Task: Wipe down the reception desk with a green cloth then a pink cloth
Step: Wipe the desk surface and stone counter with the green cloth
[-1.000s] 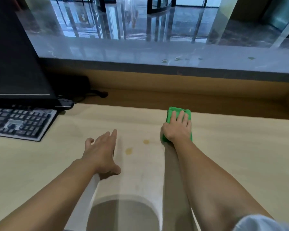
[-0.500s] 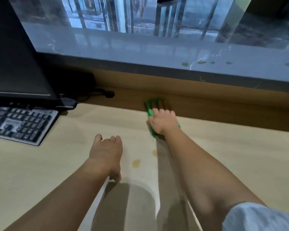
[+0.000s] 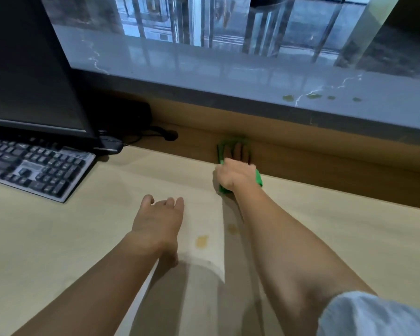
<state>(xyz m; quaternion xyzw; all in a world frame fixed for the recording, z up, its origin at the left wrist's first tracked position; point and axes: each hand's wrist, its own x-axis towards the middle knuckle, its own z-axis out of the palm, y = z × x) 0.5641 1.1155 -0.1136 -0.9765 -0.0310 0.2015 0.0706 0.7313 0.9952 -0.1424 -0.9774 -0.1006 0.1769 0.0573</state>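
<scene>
Step in hand: we judge this to be the green-cloth pass. The right hand (image 3: 237,174) presses the green cloth (image 3: 258,178) flat where the table (image 3: 58,238) meets the wooden back panel (image 3: 325,161). Its fingers are straight, not curled round the cloth.
Left hand: the left hand (image 3: 159,220) holds nothing. Its fingers are loosely extended, low over the table beside the right forearm; we cannot tell whether it touches.
Green cloth: it lies under and ahead of the right hand, with its far end bent up against the panel and green edges showing either side of the knuckles.
Pink cloth: we see none.
Next move: a yellowish stain (image 3: 201,241) and a fainter one (image 3: 232,228) lie between the forearms, nearer us than both hands. We think the cloth wants drawing back across them with firm pressure.
Materials: the table is pale, smooth and matt, like wood laminate. The cloth looks soft and is folded roughly rectangular. Beyond the right hand, a glossy veined stone ledge (image 3: 228,76) carries small greenish spots (image 3: 287,98).
Left of the left hand: a dark, flat keyboard (image 3: 34,166) sits below a black monitor (image 3: 29,81).
</scene>
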